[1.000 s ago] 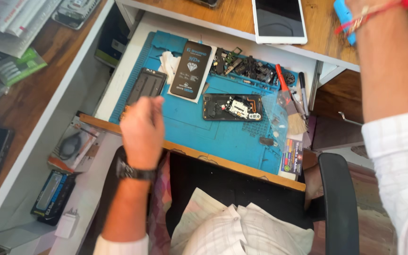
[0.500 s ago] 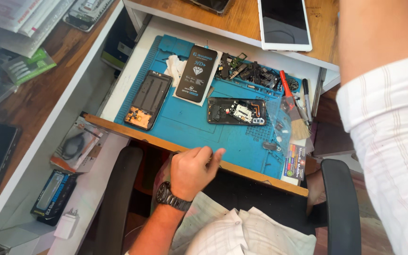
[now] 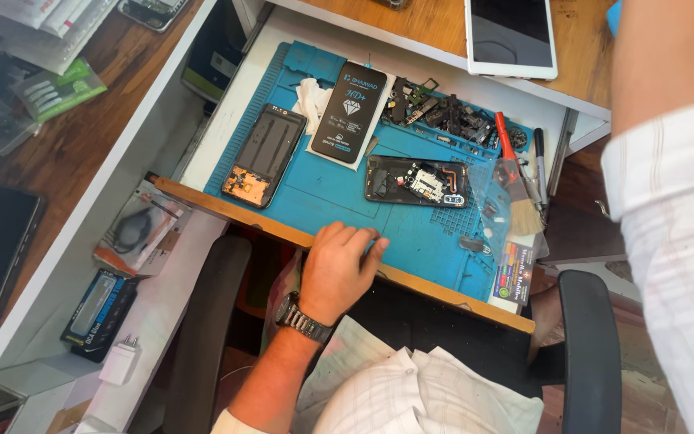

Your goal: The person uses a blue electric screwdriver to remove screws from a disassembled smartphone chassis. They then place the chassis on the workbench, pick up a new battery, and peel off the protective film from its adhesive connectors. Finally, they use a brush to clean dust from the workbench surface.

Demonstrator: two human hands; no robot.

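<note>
- Head view: our left hand (image 3: 337,269) rests on the near wooden edge of the pull-out tray (image 3: 226,210), fingers curled loosely over the blue mat (image 3: 327,189), pinching nothing.
- Our right arm crosses the right side; the hand is out of sight.
- On the mat we count two opened phones: one (image 3: 265,155) near the left edge, one (image 3: 417,181) mid-mat.
- One black package (image 3: 350,111) lies at the far edge, one brush (image 3: 517,189) at the right.
- One white tablet (image 3: 511,36) sits on the desk above.

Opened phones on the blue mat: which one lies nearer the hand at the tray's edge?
The opened phone lying crosswise, mid-mat, its insides showing a white part; it sits just above the left hand. The other phone frame stands lengthwise, farther left.
</note>
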